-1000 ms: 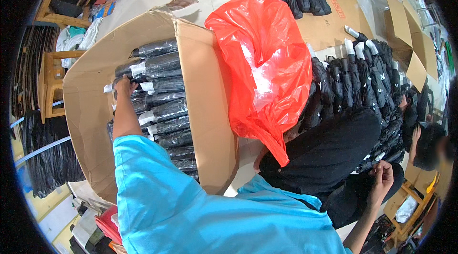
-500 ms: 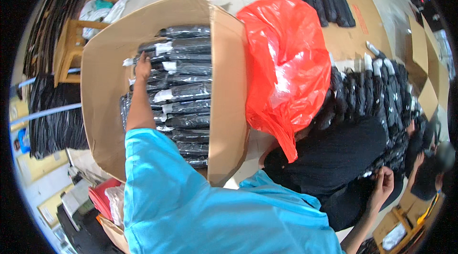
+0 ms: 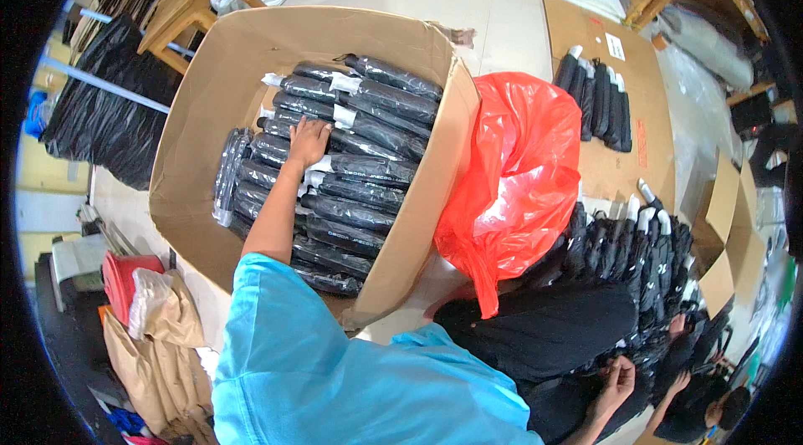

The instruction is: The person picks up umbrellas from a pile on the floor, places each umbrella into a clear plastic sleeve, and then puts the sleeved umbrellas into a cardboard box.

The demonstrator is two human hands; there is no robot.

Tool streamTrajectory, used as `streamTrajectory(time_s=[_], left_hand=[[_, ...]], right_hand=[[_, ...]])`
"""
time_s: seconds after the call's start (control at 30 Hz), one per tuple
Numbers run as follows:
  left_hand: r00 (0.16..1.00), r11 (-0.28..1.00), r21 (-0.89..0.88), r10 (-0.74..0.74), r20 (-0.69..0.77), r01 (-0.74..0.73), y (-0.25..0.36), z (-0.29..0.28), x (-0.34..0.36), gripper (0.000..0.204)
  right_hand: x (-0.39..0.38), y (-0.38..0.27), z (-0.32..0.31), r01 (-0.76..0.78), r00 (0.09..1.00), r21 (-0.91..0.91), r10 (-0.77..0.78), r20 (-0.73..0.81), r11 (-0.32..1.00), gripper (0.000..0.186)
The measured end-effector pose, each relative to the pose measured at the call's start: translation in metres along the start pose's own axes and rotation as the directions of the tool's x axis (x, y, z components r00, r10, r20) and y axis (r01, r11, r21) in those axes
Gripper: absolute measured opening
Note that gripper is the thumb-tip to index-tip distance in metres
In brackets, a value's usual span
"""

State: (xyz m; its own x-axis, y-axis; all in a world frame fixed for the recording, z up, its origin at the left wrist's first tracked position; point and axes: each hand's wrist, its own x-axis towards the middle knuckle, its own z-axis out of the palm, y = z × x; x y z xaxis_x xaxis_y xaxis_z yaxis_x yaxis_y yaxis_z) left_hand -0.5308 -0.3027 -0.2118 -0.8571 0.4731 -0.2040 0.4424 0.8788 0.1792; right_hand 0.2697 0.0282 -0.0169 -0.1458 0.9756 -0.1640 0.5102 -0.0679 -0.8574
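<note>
My left hand (image 3: 309,142) lies flat, fingers spread, on black packages (image 3: 368,123) inside a large cardboard box (image 3: 194,131). These are long slim bundles in clear plastic with white ends, resembling folded umbrellas. They lie side by side in rows, with several more turned crosswise along the box's left side. My right hand (image 3: 617,378) is by my black-trousered leg, its fingers curled together; whatever they may hold cannot be made out. A bulging red plastic bag (image 3: 523,177) stands against the box's right side.
Similar unboxed black bundles (image 3: 631,248) are heaped right of the bag; several more (image 3: 598,106) lie on a flat cardboard sheet (image 3: 648,119). A person in black (image 3: 690,411) sits at the lower right. Wooden stools stand at the back, and an open carton (image 3: 721,219) at right.
My left hand has moved from the box's far left part nearer to its middle and now lies spread on the packages. The view has turned; my right hand stays curled near my leg.
</note>
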Motion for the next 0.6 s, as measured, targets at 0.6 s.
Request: streamTrajectory(time_s=[0.6], left_hand=[[0.904, 0.809, -0.535, -0.013, -0.428, -0.242, -0.003, -0.008, -0.009, 0.033]], right_hand=[[0.006, 0.003, 0.008, 0.015, 0.991, 0.006, -0.015, 0.133, 1.000, 0.016]])
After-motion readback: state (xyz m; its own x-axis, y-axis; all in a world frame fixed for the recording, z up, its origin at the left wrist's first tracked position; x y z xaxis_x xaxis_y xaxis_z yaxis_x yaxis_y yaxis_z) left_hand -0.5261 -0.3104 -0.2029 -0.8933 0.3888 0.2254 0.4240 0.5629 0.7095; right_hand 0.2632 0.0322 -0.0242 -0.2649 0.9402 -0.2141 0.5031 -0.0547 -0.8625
